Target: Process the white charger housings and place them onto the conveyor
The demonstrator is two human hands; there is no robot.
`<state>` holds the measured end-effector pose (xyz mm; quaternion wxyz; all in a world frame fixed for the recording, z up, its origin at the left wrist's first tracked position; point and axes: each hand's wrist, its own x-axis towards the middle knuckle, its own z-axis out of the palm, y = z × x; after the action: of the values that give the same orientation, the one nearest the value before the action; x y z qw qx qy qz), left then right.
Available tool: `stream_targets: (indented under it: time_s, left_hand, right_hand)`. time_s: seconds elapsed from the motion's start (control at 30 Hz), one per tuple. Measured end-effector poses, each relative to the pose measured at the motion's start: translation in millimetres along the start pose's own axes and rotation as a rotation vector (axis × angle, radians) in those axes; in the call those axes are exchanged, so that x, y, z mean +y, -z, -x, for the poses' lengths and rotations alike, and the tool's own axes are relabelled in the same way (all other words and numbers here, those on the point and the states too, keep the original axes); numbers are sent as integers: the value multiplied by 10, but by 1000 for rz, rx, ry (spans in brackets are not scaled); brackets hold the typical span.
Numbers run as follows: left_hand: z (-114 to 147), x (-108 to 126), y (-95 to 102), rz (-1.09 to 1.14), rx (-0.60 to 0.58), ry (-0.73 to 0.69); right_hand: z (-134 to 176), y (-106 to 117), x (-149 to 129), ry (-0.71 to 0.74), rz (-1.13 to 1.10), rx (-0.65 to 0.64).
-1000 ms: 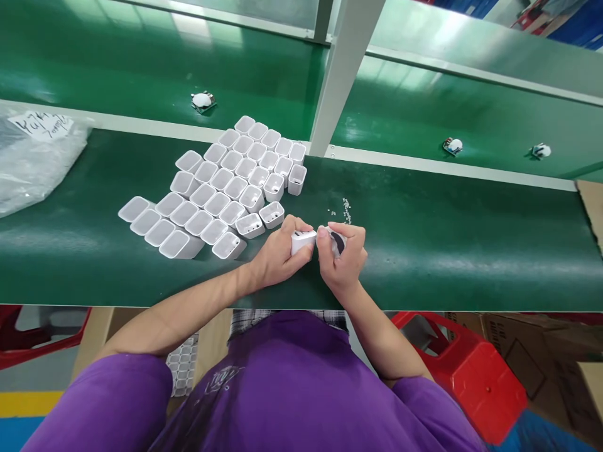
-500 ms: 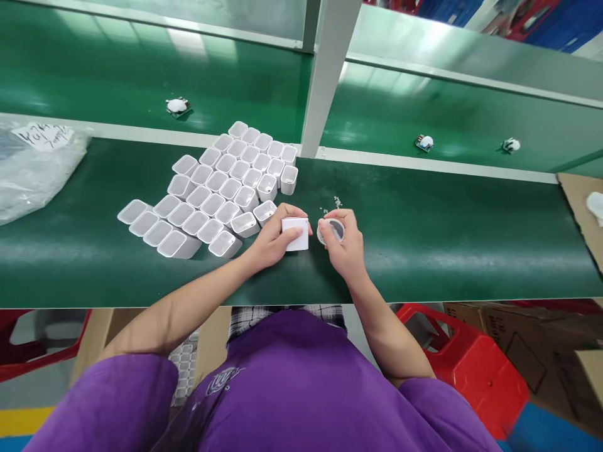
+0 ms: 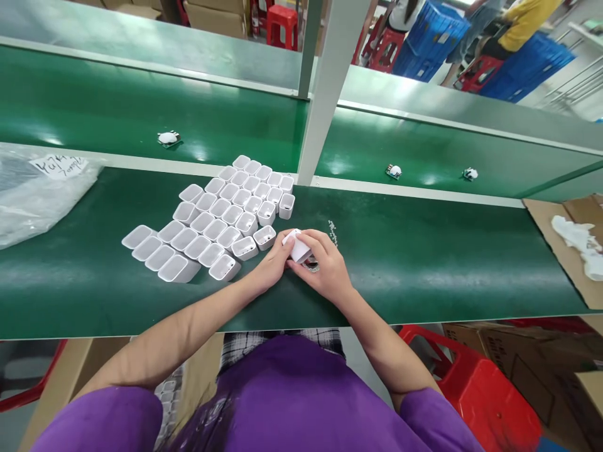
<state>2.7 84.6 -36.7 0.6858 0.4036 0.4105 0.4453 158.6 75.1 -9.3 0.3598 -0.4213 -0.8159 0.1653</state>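
We look down from above our purple shirt (image 3: 282, 402) onto the green surface (image 3: 424, 263).

Both hands meet at the near middle of the surface, just right of the white cluster. Our left hand (image 3: 268, 267) pinches one small white housing (image 3: 298, 246) from its left side. Our right hand (image 3: 325, 270) closes over the same housing from the right and above. Both are clamped on it, thumbs and fingertips pressed against its walls. The housing sits tilted, one corner up, raised slightly off the surface. A two-sided hold like this would keep it steady, we judge. Something small and dark shows just under the right hand; too hidden to name.

The empty white housings (image 3: 211, 226) stand packed wall to wall in slanted rows, open mouths up. That packing keeps them upright and each one easy to reach, it seems. The nearest of them lies just beside the left fingers.

A scatter of tiny clear bits (image 3: 332, 230) lies just beyond the right hand. A clear plastic bag (image 3: 38, 194) with a handwritten label rests at the far left.

Beyond a metal rail, a second green belt (image 3: 141, 107) carries three small parts, well apart: one at left (image 3: 168, 138), two at right (image 3: 394, 171). An upright post (image 3: 325, 81) divides the view. Cardboard with white wadding (image 3: 577, 235) sits at the right edge. A red stool (image 3: 475, 389) stands below.
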Motion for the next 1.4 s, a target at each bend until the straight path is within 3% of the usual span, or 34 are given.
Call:
stream_targets:
  time_s: [0.1,0.2,0.33,0.43,0.53,0.63,0.77,0.9,0.97,1.03,1.13,1.27,1.4]
  left_hand:
    - [-27,0,12,11,-34,-20]
    - [-17,51,31,-206,-49,-92]
    - [18,66,69,-758,-181,-393]
    - [7,-8,111,-1023,-305,-615]
    - [-31,-94,151,-1167,-338,-715]
    - [-46,-117,166,-1220,-338,-719]
    - [10,-32,138,-1258,-330,-686]
    - [109,141,108,-1293,-232,-747]
    - [147,250,130,-1331,-105,-774]
    - [171,360,180,-1369,93,-756]
    - [185,479,263,-1476,326,-618]
    - [178,512,305,-1708,315,-392]
    - [144,500,297,-1675,307,-402]
  right_hand:
    - [-377,156,372,-115,10,21]
    - [-984,353,962,-249,161,39]
    - [-1704,399,1614,-425,310,-32]
    - [-1897,318,1786,-483,350,-104]
    - [-1782,303,1705,-401,387,-91]
    - [-1447,376,1449,-232,389,-117]
    - [-873,432,1039,-45,234,-389]
    - [-504,359,769,-14,382,-499]
    - [-453,315,691,-21,485,-506]
    - [-464,287,628,-26,562,-515]
    - [-526,267,513,-40,656,-581]
    - [-603,211,306,-47,780,-705]
    - [-644,134,184,-18,814,-749]
